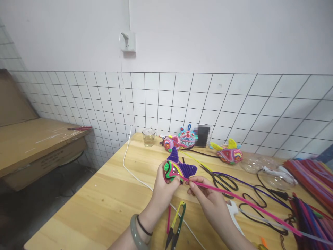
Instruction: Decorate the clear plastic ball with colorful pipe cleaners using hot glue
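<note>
My left hand is closed around a fish ornament with a green, pink and yellow body and purple fuzzy fins. Between the thumb and fingers of my right hand is a long pink pipe cleaner. One end of it meets the fish's body near my left thumb; the rest runs off to the lower right. Green and yellow thread snips lie just below my hands, beside a short pink pipe cleaner piece. Black scissors rest beyond my right hand.
Finished-looking fish ornaments and a glass cup stand along the back. Clear plastic shells, black cords and bundles of pipe cleaners occupy the right side. A white cable crosses the wooden table.
</note>
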Tool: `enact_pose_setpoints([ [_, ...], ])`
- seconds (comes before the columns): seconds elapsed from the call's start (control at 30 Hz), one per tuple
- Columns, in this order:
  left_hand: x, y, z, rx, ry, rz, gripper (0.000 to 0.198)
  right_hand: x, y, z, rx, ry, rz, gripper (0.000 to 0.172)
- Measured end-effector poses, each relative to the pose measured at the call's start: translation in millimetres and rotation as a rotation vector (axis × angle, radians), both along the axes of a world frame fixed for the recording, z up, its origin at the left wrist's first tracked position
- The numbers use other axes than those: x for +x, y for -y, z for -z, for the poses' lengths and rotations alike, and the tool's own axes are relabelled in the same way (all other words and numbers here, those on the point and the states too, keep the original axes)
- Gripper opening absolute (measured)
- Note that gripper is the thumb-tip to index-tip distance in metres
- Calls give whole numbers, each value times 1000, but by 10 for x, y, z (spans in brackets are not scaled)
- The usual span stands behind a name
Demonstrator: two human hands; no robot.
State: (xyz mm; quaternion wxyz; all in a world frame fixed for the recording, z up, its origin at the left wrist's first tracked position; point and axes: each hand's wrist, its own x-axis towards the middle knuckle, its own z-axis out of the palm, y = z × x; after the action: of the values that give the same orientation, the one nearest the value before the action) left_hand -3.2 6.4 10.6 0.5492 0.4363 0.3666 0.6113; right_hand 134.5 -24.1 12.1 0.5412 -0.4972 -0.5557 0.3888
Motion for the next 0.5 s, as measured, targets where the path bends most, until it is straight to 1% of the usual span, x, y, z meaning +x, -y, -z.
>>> enact_pose_setpoints([
  [0.1,-9,-16,46,-99,92,100,55,17,14,5,46,99,25,33],
  [0.2,-24,-14,71,-207,220,230,47,43,15,3,117,231,42,26],
  [0.3,-43,-1,52,-231,289,337,38,69,17,-6,194,363,41,22],
  [0.4,-49,-1,36,-234,274,350,36,84,33,-22,248,465,19,19],
  [0.5,-41,-15,48,-257,232,315,40,84,48,-35,306,529,13,16],
])
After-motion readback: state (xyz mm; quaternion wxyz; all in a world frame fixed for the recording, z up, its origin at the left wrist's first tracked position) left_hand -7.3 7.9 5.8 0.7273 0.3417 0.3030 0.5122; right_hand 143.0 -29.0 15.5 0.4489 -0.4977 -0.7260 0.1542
